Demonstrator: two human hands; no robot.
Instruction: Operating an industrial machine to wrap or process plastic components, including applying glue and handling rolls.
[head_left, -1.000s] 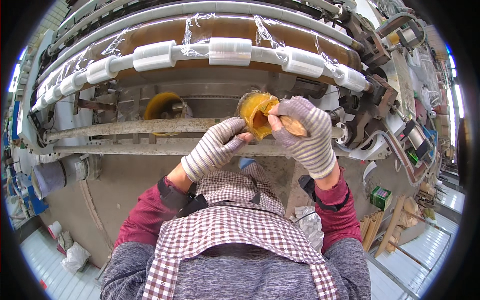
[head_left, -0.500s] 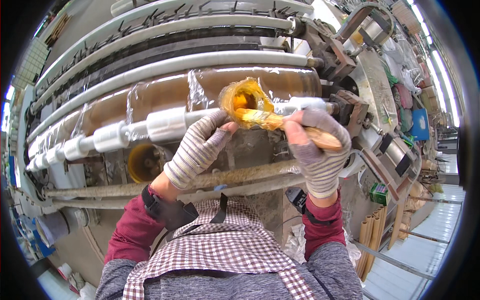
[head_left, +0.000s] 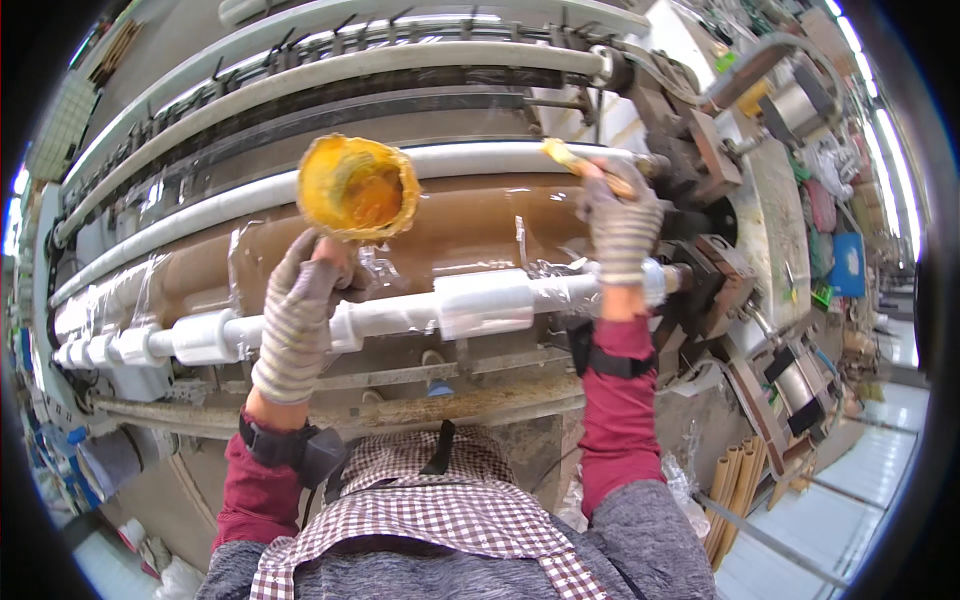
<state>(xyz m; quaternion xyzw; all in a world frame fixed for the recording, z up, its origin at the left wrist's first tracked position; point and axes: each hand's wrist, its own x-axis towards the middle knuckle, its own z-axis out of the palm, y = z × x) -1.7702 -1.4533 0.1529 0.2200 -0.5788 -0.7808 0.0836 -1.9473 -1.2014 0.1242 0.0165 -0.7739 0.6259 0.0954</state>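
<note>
My gloved left hand [head_left: 300, 310] took over the glue-crusted yellow round tub [head_left: 358, 187] and lifted it up left, away from the other hand. My gloved right hand [head_left: 620, 225] left the tub and carried the yellow-tipped wooden brush [head_left: 580, 165] up to the white roller [head_left: 480, 160].

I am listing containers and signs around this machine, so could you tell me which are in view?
Tub: round, yellow-stained, raised in the left hand, open side facing the camera.
Blue bin: squarish, far right beyond the machine.
Cardboard tubes: tan bundle, lower right on the floor.
No signs or screens show clearly.
</note>
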